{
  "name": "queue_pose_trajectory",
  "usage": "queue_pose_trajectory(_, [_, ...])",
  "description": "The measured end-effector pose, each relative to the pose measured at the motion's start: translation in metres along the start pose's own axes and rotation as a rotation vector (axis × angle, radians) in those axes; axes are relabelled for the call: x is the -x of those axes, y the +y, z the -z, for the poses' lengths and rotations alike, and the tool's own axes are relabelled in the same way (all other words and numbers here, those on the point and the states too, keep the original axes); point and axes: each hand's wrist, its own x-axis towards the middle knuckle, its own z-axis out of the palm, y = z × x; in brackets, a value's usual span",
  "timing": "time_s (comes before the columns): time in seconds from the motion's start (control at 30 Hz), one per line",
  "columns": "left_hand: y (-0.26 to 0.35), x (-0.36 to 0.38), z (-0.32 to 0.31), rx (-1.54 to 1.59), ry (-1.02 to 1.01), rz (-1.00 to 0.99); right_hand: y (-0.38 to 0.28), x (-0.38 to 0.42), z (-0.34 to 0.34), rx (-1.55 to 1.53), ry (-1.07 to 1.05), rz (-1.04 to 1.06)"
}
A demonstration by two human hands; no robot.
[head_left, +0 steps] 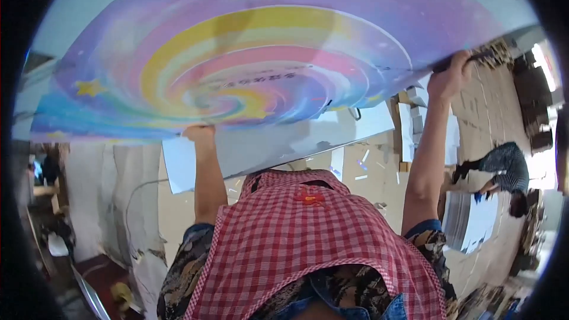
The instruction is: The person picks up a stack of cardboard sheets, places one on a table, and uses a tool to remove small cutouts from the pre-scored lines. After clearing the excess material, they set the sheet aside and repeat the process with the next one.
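A large printed sheet (367,24) spreads across the upper view, with a pastel rainbow swirl, yellow stars and a line of dark characters. My left hand (200,133) is closed on its near edge, the fingers partly hidden by the sheet. At the right, my right hand (450,77) is wrapped round the sheet's edge. The sheet is held up and tilted in front of me. Beneath it lies a white surface (267,145), with a small dark loop (357,114) near its right part.
Paper scraps (363,166) litter the floor. White stacks (412,124) stand past my right arm. Further right, a co-worker (504,169) bends over another stack of sheets (468,219). A cable (133,192) runs down at the left, near a dark red object (109,284).
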Motion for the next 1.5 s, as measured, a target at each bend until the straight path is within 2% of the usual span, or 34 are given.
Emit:
queue_pose_trajectory(0.03, [0.002,-0.013,0.012,-0.036,-0.068,-0.02,0.001,-0.005,-0.001,-0.01,-0.013,-0.002])
queue_pose_trajectory(0.1, [0.014,-0.006,0.019,0.001,0.073,-0.004,-0.005,-0.01,-0.006,-0.004,-0.028,-0.011])
queue_pose_trajectory(0.2, [0.027,0.025,0.027,-0.063,0.223,-0.109,-0.012,-0.02,-0.028,0.065,-0.095,-0.109])
queue_pose_trajectory(0.37, [0.022,0.107,0.015,-0.199,0.462,-0.357,0.068,-0.029,-0.03,0.058,-0.165,-0.335])
queue_pose_trajectory(0.4, [0.021,0.121,0.009,-0.247,0.519,-0.397,0.086,-0.027,-0.03,0.122,-0.169,-0.432])
queue_pose_trajectory(0.5, [0.027,0.164,0.027,-0.536,0.772,-0.37,0.118,-0.019,-0.015,0.248,-0.2,-0.672])
queue_pose_trajectory(0.53, [0.027,0.169,0.032,-0.678,0.873,-0.331,0.136,-0.018,-0.014,0.289,-0.244,-0.635])
queue_pose_trajectory(0.57, [0.027,0.17,0.045,-0.69,0.908,-0.336,0.155,-0.013,-0.01,0.336,-0.291,-0.599])
queue_pose_trajectory(0.63, [0.026,0.169,0.076,-0.665,0.787,-0.324,0.176,-0.005,-0.008,0.393,-0.354,-0.589])
queue_pose_trajectory(0.7, [0.025,0.163,0.114,-0.693,0.649,-0.321,0.194,0.007,-0.01,0.583,-0.4,-0.426])
queue_pose_trajectory(0.73, [0.02,0.158,0.117,-0.681,0.734,-0.354,0.2,0.014,-0.016,0.666,-0.427,-0.328])
queue_pose_trajectory(0.77, [0.015,0.155,0.112,-0.662,0.811,-0.396,0.201,0.016,-0.021,0.658,-0.452,-0.335])
queue_pose_trajectory(0.83, [0.002,0.146,0.098,-0.699,1.114,-0.387,0.224,0.026,-0.006,0.95,-0.536,-0.442])
queue_pose_trajectory(0.9, [-0.015,0.16,0.06,-0.865,1.219,-0.428,0.24,0.032,0.008,1.183,-0.634,-0.511])
queue_pose_trajectory(0.93, [-0.013,0.153,0.065,-0.846,1.241,-0.445,0.236,0.032,0.014,1.265,-0.675,-0.525])
queue_pose_trajectory(1.0, [-0.013,0.147,0.091,-0.897,1.235,-0.392,0.219,0.03,0.035,0.904,-0.632,-0.06])
queue_pose_trajectory(1.03, [-0.008,0.139,0.106,-0.896,1.254,-0.401,0.228,0.019,0.056,0.544,-0.594,-0.358])
queue_pose_trajectory(1.1, [0.003,0.134,0.126,-0.723,1.107,-0.319,0.198,0.015,0.074,0.256,-0.515,-0.602])
queue_pose_trajectory(1.13, [0.01,0.138,0.13,-0.663,1.064,-0.293,0.143,0.02,0.065,0.339,-0.506,-0.571])
queue_pose_trajectory(1.2, [0.015,0.168,0.108,-0.743,0.872,-0.134,0.069,0.036,0.061,0.302,-0.399,-0.564])
queue_pose_trajectory(1.23, [0.018,0.179,0.103,-0.781,0.764,-0.056,0.047,0.043,0.073,0.389,-0.446,-0.545])
queue_pose_trajectory(1.27, [0.021,0.19,0.112,-0.783,0.757,-0.062,0.03,0.049,0.087,0.475,-0.486,-0.522])
queue_pose_trajectory(1.37, [0.02,0.231,0.142,-0.771,0.664,-0.01,0.002,0.094,0.147,0.41,-0.76,-0.838])
queue_pose_trajectory(1.4, [0.011,0.247,0.15,-0.759,0.669,0.02,-0.013,0.112,0.153,0.379,-0.893,-0.913])
queue_pose_trajectory(1.5, [-0.014,0.28,0.18,-0.753,0.389,0.276,-0.061,0.169,0.128,0.381,-1.054,-1.053])
